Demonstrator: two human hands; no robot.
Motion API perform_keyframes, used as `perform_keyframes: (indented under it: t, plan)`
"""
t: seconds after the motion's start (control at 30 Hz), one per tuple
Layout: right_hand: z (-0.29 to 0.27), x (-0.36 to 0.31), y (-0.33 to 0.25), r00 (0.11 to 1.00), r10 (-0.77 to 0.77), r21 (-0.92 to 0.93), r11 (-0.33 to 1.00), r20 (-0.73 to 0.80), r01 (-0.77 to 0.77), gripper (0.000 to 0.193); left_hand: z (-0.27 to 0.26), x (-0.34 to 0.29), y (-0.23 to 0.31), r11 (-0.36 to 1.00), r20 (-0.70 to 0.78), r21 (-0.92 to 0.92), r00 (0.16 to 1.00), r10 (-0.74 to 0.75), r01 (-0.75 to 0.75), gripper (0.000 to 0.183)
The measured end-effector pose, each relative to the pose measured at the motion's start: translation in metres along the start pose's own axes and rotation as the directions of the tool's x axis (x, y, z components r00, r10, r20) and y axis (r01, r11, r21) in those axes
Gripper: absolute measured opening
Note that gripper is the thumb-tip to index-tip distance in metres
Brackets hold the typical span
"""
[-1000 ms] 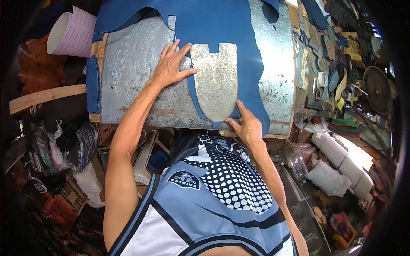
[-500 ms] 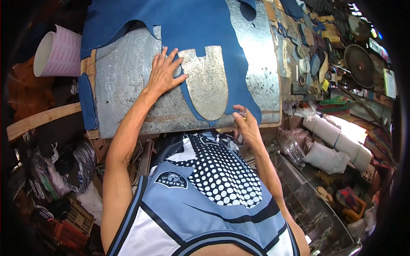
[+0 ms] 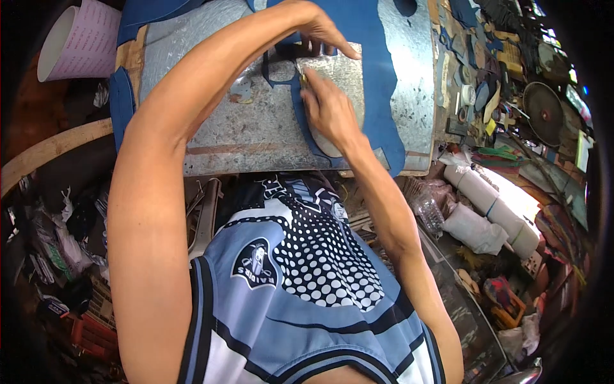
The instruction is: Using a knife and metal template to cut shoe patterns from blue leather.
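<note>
A pale, speckled metal template (image 3: 348,86) with a rounded near end lies on a sheet of blue leather (image 3: 382,96). Across its far end reaches my left hand (image 3: 318,29), wrist bent, fingers apart and pointing down onto the template. My right hand (image 3: 331,109) is closed over the template's left side. Its fingertips meet near the upper left edge, around a small yellowish thing too hidden to name. Beside them, a narrow strip of the blue leather sticks out to the left. My left hand and forearm cover part of the far leather.
Under the leather is a scratched metal work surface (image 3: 224,137) with wooden edging. A pink-and-white rolled sheet (image 3: 83,41) stands at the far left, above a curved wooden strip (image 3: 57,148). Tape rolls (image 3: 468,95) and scraps crowd the right. Wrapped rolls (image 3: 492,208) lie lower right.
My left hand has gone from beside the template's left edge to over its far end. My right hand has moved from its near right side up to the upper left edge. The view has shifted.
</note>
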State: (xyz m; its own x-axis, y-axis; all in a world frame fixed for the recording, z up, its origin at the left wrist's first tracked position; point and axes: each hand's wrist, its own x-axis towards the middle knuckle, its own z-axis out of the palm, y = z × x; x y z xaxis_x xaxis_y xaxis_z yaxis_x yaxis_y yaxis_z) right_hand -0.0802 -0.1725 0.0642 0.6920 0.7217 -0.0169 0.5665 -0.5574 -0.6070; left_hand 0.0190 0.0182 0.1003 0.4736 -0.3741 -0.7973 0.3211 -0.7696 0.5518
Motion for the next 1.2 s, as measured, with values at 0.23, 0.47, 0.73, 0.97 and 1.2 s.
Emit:
perform_keyframes:
  t: [0.23,0.47,0.73,0.97,1.2]
  plan:
    - [0.036,0.053,0.003,0.988,0.048,-0.112,0.992,-0.145,-0.065,0.032,-0.012,0.037,-0.011,0.994,0.288,0.040,0.952,-0.105,0.097,0.107]
    - [0.033,0.053,-0.008,0.988,0.133,-0.184,0.972,-0.083,-0.146,0.033,-0.007,0.048,-0.013,0.991,0.316,0.111,0.943,-0.102,0.071,0.110]
    - [0.038,0.058,-0.002,0.992,0.095,-0.257,0.960,-0.079,-0.113,0.037,-0.001,0.052,-0.015,0.982,0.336,0.182,0.935,-0.114,0.054,0.115]
    - [0.039,0.061,0.002,0.992,0.123,-0.294,0.949,0.003,-0.117,0.037,0.003,0.054,-0.016,0.982,0.333,0.184,0.938,-0.097,0.036,0.113]
    - [0.033,0.052,-0.007,0.992,0.127,-0.297,0.947,0.004,-0.120,0.032,0.003,0.054,-0.020,0.986,0.333,0.165,0.939,-0.081,0.027,0.103]
